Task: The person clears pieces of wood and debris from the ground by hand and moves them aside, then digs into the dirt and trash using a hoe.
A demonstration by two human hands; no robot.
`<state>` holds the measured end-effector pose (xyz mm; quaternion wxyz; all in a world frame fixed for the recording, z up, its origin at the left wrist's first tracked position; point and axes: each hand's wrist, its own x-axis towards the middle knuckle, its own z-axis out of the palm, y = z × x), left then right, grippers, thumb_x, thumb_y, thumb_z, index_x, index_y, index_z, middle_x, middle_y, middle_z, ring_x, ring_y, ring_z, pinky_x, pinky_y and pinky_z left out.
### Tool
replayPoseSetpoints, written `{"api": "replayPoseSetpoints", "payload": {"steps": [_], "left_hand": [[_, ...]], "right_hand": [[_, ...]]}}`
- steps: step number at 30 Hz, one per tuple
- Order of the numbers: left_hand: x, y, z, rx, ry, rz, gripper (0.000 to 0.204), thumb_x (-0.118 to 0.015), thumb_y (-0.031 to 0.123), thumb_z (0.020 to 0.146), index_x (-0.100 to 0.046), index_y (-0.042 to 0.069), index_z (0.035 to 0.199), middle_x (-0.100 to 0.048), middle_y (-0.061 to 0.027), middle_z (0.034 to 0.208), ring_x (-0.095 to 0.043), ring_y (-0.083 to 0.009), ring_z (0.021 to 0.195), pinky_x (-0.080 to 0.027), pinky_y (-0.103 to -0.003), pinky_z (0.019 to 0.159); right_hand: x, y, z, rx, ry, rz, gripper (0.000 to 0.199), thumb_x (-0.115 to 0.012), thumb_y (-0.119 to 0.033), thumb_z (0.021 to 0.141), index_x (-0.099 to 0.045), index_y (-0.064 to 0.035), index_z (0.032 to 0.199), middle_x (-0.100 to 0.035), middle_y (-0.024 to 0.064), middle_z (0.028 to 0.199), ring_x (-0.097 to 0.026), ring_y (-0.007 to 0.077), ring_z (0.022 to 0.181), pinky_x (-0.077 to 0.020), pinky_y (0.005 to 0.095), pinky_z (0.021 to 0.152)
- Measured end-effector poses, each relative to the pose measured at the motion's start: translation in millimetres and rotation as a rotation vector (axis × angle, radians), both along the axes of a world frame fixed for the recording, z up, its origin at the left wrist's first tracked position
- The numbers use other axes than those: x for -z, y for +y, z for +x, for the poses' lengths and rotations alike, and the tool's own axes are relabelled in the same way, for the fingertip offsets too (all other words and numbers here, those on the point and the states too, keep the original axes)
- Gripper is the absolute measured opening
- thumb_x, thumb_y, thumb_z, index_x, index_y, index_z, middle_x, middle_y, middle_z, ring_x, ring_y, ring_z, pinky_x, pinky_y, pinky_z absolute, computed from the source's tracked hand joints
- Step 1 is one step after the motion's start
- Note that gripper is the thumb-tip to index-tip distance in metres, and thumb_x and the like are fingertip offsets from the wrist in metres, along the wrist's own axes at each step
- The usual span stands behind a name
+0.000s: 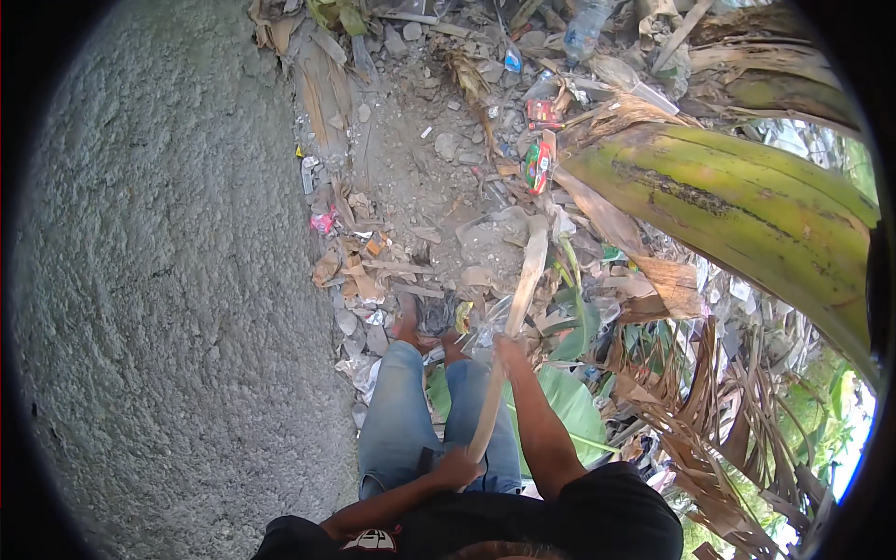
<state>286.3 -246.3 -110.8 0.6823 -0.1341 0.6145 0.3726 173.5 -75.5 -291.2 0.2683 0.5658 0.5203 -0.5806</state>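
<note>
Both my hands grip the long, pale wooden handle of a hoe (523,285), which slants up and away in front of me. My left hand (457,469) is wrapped round its near end, close to my lap. Farther up, about mid-handle, my right hand (509,353) is closed on the wood. At the far end a flat, dusty blade (495,239) seems to rest on the soil; its colour blends with the ground, so its edges are hard to make out.
A rough grey wall (177,280) rises along my left. On the right, a thick green banana stem (737,191) leans in above dry leaves (700,411). Litter lies around the dirt strip (401,159), including a red and green wrapper (539,166) and a clear plastic bottle (585,33).
</note>
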Motion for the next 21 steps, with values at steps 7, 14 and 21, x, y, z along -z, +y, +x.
{"api": "replayPoseSetpoints", "payload": {"steps": [7,14,21], "left_hand": [[-14,-42,-31,-0.053,-0.075,-0.013,0.040,-0.067,0.026,0.066,-0.056,-0.006,0.087,-0.062,-0.0215,0.075,-0.064,-0.0318,0.071,-0.049,-0.041,0.063],[62,-64,-85,-0.116,0.513,-0.073,0.036,-0.067,0.021,0.066,-0.056,0.005,0.097,-0.062,-0.0183,0.081,-0.060,-0.0378,0.078,-0.048,-0.044,0.070],[132,-128,-114,-0.362,0.200,-0.260,0.036,-0.066,0.020,0.065,-0.059,0.004,0.096,-0.062,-0.0200,0.079,-0.061,-0.0371,0.076,-0.049,-0.044,0.066]], "right_hand": [[-32,-28,-37,0.077,0.114,0.136,0.006,-0.054,-0.008,0.075,-0.049,-0.0061,0.077,-0.046,0.0016,0.057,-0.045,0.0132,0.043,-0.0393,0.0277,0.039],[-21,-52,-148,0.070,0.376,0.133,0.014,-0.057,-0.010,0.076,-0.047,-0.0024,0.083,-0.047,0.0029,0.057,-0.048,0.0137,0.043,-0.0400,0.0289,0.037],[115,-169,-196,-0.346,0.202,0.129,0.037,-0.064,-0.019,0.067,-0.057,0.0097,0.090,-0.060,0.0174,0.069,-0.062,0.0294,0.064,-0.0495,0.0387,0.058]]}}
